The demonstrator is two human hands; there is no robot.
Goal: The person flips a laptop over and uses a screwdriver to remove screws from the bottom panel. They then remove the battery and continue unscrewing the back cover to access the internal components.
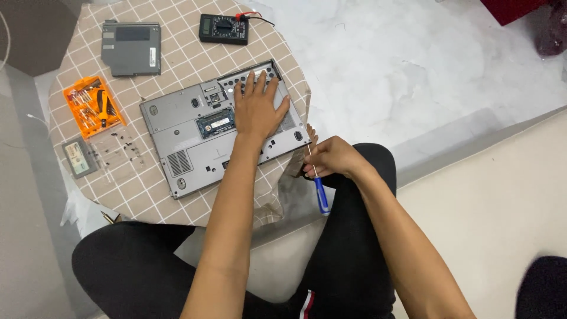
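Laptop [195, 139], grey and turned belly-up, lies across the middle of a small round table [177, 207] draped in a tan checked cloth, its underside panels and one open bay facing me as I sit at the table's edge. Going from the left: one orange case of small driver bits [93, 106] sits open near the cloth's rim, with one clear plastic tray [80, 157] just below it and a scatter of tiny dark screws [124, 145] beside that, too small for me to count. Behind them rests one flat grey drive unit [131, 48], apart from the laptop, and farther back one black multimeter [223, 28] with its leads trailing off. My left hand [258, 109] is spread flat, fingers wide, pressing on the laptop's right portion next to the perforated bay. My right hand [332, 158] hovers just off the table's right edge, fingers pinched narrowly around one slim screwdriver [316, 180] with a blue handle [321, 197] pointing down toward my lap. I judge the laptop stiff and moderately heavy, with a smooth shell that could slide on the cloth; its exposed green board looks fragile, so I would take hold along the solid outer edges rather than near the openings. The screws look light and easily lost.
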